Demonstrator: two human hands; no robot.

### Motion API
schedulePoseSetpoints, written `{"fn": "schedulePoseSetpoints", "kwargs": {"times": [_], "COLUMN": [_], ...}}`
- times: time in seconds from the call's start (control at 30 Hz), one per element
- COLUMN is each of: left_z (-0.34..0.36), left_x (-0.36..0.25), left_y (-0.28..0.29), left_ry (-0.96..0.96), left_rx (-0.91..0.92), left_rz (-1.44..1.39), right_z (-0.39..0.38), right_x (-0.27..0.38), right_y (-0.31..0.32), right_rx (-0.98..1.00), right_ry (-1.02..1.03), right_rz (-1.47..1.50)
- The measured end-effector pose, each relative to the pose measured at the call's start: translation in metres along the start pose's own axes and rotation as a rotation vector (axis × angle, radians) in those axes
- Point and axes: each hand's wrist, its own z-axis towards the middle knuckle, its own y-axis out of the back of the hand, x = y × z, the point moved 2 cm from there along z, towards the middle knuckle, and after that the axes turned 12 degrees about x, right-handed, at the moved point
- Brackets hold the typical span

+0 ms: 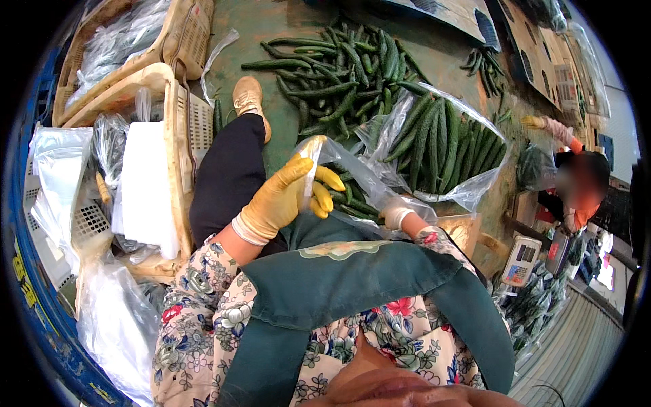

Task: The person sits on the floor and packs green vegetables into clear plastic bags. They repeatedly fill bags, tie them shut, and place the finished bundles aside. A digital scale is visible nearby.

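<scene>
My left hand (281, 197), in a yellow-palmed glove, pinches the edge of a clear plastic bag (352, 166) between thumb and forefinger. Its other fingers stick out toward the right. The bag's film stretches from there toward my right hand (395, 211), whose pale glove lies against the plastic with the fingers mostly hidden. Just beyond my right hand, long dark-green cucumbers (434, 146) lie side by side in clear plastic that is spread wide at its rim. A large loose heap of cucumbers (339, 81) covers the floor ahead, with more showing below the stretched film.
Beige plastic crates (178, 129) stand on the left, with white sheets (146, 183) and clear bags (64, 163) over them. A smaller cucumber pile (485, 68) lies far right. A co-worker in orange (586, 203) reaches out a gloved hand at right, near a boxy device (522, 261).
</scene>
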Motion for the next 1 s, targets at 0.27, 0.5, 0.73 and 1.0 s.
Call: {"fn": "schedulePoseSetpoints", "kwargs": {"times": [0.27,0.5,0.73,1.0], "left_z": [-0.001,0.001,0.004,0.003], "left_x": [-0.001,-0.009,-0.018,-0.022], "left_y": [-0.012,-0.012,-0.003,-0.006], "left_ry": [0.087,0.180,0.173,0.169], "left_rx": [0.005,0.026,-0.083,-0.065], "left_rz": [0.024,-0.007,-0.044,-0.019], "right_z": [-0.088,0.042,0.111,0.084], "right_x": [-0.006,-0.023,0.010,0.012], "right_y": [0.184,0.322,0.340,0.328], "right_rx": [-0.188,-0.964,-0.998,-0.933], "right_ry": [0.815,0.016,-0.304,-0.031], "right_rz": [0.963,0.015,-0.210,-0.022]}}
